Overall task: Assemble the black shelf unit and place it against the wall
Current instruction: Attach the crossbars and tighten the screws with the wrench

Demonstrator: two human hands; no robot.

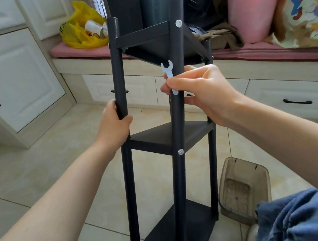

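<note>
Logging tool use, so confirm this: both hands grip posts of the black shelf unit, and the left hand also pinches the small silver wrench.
Wrong hand. The head view shows both hands gripping posts of the black shelf unit, but the right hand, not the left hand, also pinches the wrench.

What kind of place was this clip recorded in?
Most likely a room in a home: white built-in cabinets, a cushioned bench with drawers, a tiled floor and a pink bucket.

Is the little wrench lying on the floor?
No, the right hand pinches the little wrench up against a black post, well above the floor.
</note>
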